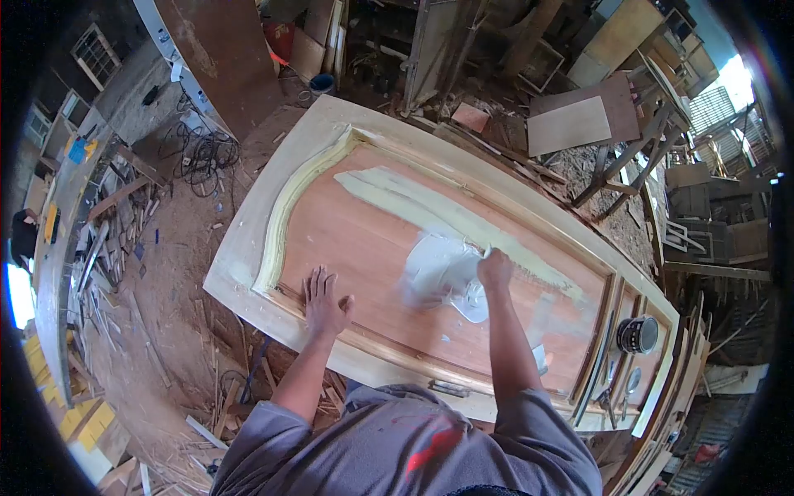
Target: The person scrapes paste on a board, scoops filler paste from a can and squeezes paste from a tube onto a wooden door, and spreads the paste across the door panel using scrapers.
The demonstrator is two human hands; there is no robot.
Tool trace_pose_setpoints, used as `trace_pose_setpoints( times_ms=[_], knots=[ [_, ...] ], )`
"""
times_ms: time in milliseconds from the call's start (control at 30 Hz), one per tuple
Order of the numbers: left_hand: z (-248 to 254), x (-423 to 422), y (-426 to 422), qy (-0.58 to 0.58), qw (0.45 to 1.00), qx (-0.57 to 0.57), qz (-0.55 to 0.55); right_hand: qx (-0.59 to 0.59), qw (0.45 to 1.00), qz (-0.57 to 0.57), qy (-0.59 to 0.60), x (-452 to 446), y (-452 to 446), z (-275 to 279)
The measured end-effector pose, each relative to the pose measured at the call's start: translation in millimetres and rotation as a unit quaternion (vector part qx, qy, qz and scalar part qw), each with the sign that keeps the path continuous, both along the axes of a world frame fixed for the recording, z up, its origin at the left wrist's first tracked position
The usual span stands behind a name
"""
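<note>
A large wooden door panel (331, 223) lies flat in front of me, with a pale yellowish band of paste (397, 197) along its recessed middle. My left hand (327, 304) rests on the lower left of the panel, fingers spread and nothing in them. Over the centre, my right hand (495, 269) is closed at the edge of a white patch (442, 269); what it holds is blurred and I cannot make it out. A small white piece (540, 359) lies right of my right forearm.
On the panel's right end are a dark tin (638, 335) and hand tools (609, 388). A brown board (219, 62) stands upper left, near coiled black cable (198, 157). Wood scraps litter the floor; a wooden trestle (633, 161) stands upper right. A long bench (56, 273) runs along the left.
</note>
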State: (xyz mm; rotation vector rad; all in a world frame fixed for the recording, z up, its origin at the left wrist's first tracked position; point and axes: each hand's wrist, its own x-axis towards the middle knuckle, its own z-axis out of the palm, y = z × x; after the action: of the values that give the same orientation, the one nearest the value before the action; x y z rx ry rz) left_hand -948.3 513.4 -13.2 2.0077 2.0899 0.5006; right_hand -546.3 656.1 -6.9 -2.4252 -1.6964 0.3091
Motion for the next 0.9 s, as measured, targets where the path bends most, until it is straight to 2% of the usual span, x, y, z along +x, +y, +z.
trace_pose_setpoints(
  times_ms=[100,167,233,300,400,500,533,700,733,767,867,900],
  knots=[
    [-1.5,2.0,-2.4,-0.005,1.0,-0.008,0.003,-0.001,1.0,0.026,0.005,-37.5,25.5,-5.1],
    [-0.6,1.2,0.6,-0.004,1.0,-0.009,0.007,-0.03,0.996,0.054,0.059,-67.1,48.3,1.9],
    [0.7,2.1,0.1,-0.002,1.0,-0.009,0.004,0.006,0.992,0.097,0.087,-102.1,54.7,-0.2],
    [-1.6,2.4,-0.8,-0.005,1.0,-0.006,0.002,-0.057,0.978,0.187,0.075,-133.1,57.7,2.5],
    [-5.1,1.8,-0.9,-0.003,1.0,0.006,-0.001,-0.057,0.93,0.358,0.059,-139.4,45.5,22.7],
    [-10.5,0.0,-3.1,-0.001,1.0,0.022,-0.01,-0.084,0.885,0.453,-0.062,-81.0,48.5,16.2],
    [-12.3,-0.6,-2.5,-0.001,1.0,0.028,-0.012,-0.088,0.883,0.45,-0.101,-55.5,47.4,7.8],
    [-7.2,0.3,-1.9,-0.012,1.0,0.006,-0.007,-0.122,0.92,0.366,-0.066,74.8,-8.9,15.3],
    [-6.8,0.5,-0.8,-0.012,1.0,0.007,-0.005,-0.134,0.938,0.318,-0.024,97.5,-27.6,19.3],
    [-5.9,0.8,-1.5,-0.012,1.0,0.008,-0.004,-0.145,0.952,0.268,0.019,112.2,-46.7,25.6],
    [-4.7,1.9,-0.3,-0.008,1.0,0.012,-0.001,-0.179,0.97,0.165,0.002,125.1,-73.9,38.2],
    [-4.6,2.3,-0.2,-0.006,1.0,0.011,0.0,-0.137,0.982,0.133,0.006,116.8,-77.0,36.1]
  ],
)
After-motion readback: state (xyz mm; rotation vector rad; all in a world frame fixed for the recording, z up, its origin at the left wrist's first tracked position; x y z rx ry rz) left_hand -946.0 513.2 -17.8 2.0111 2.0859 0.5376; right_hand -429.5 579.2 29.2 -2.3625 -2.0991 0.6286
